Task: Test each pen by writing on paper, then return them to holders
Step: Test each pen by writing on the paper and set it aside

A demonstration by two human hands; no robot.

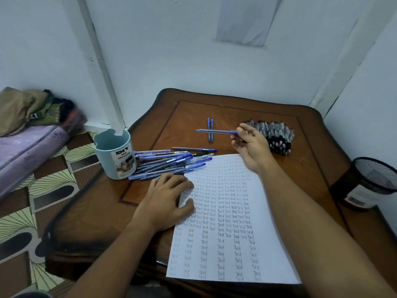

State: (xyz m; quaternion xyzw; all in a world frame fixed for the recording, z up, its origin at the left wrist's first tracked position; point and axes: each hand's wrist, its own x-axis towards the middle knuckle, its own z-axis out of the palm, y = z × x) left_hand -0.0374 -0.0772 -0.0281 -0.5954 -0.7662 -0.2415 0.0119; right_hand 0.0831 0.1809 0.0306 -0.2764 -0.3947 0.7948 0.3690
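Head view: blue pen [217,131] pinched in right hand [250,145], held level above table [309,130], over two laid pens [210,130]. Left hand [169,198] pressed flat, fingers straight, on paper [268,222] edge. Blue pen pile [169,163] beside teal holder [115,155]; mesh holder [369,181] at right.

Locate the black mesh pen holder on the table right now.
In the head view, the black mesh pen holder stands at the far right edge of the brown wooden table, right of the written-on white paper sheet.
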